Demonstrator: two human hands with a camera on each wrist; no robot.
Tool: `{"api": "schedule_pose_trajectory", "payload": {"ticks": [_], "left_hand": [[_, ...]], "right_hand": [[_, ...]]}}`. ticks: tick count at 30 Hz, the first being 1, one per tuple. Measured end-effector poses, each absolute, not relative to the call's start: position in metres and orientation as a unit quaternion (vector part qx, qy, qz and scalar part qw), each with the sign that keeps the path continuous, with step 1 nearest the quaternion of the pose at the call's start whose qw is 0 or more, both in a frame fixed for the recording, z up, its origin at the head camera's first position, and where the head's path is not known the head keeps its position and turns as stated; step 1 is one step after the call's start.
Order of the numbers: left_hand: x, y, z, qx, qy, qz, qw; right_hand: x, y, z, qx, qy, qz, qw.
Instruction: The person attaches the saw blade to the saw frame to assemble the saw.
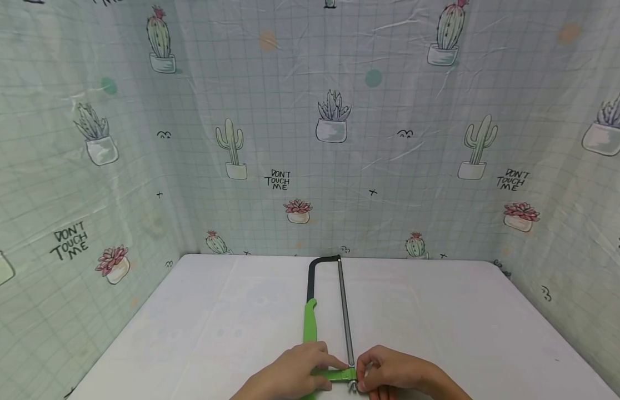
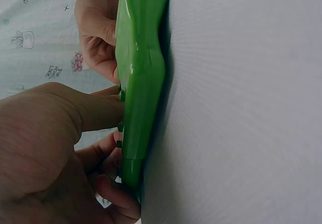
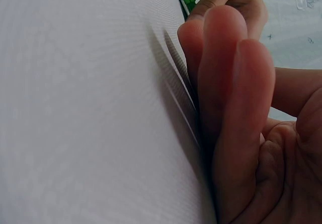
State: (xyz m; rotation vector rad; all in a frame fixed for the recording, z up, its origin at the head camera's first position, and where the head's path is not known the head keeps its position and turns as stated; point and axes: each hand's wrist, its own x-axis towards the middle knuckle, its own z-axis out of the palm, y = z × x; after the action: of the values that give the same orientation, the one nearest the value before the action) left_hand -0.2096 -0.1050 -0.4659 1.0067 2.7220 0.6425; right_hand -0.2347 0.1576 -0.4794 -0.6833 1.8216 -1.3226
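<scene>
A hacksaw with a green handle (image 1: 310, 325), a dark bent frame (image 1: 311, 280) and a thin grey blade (image 1: 345, 311) lies flat on the white table. My left hand (image 1: 300, 368) holds the green crosspiece (image 1: 340, 375) at its near end, thumb on the near side and a finger reaching toward the blade's end. My right hand (image 1: 392, 369) pinches with curled thumb and forefinger at the silver wing nut (image 1: 353, 386) by the blade's near end. In the left wrist view the green handle (image 2: 143, 73) stands close. The right wrist view shows mostly fingers (image 3: 246, 103), which hide the pinch.
The white table (image 1: 225, 316) extends to both sides of the saw. Behind and beside it hangs a pale gridded sheet (image 1: 290, 150) printed with cactus drawings, meeting the table's back edge just beyond the saw's far end.
</scene>
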Motion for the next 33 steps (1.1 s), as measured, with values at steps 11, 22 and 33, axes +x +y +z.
{"api": "schedule_pose_trajectory", "payload": {"ticks": [11,22,33], "left_hand": [[-0.2106,-0.1042,-0.4671,0.337,0.912,0.218,0.085],[-0.2111,-0.1042,-0.4685,0.341,0.911,0.218,0.080],[-0.2096,-0.1039,-0.4683,0.342,0.913,0.208,0.079]], "right_hand": [[-0.2345,0.1577,-0.4805,-0.276,0.712,-0.519,0.385],[-0.2337,0.1566,-0.4803,-0.280,0.714,-0.517,0.380],[-0.2331,0.1559,-0.4807,-0.282,0.716,-0.515,0.377]]}}
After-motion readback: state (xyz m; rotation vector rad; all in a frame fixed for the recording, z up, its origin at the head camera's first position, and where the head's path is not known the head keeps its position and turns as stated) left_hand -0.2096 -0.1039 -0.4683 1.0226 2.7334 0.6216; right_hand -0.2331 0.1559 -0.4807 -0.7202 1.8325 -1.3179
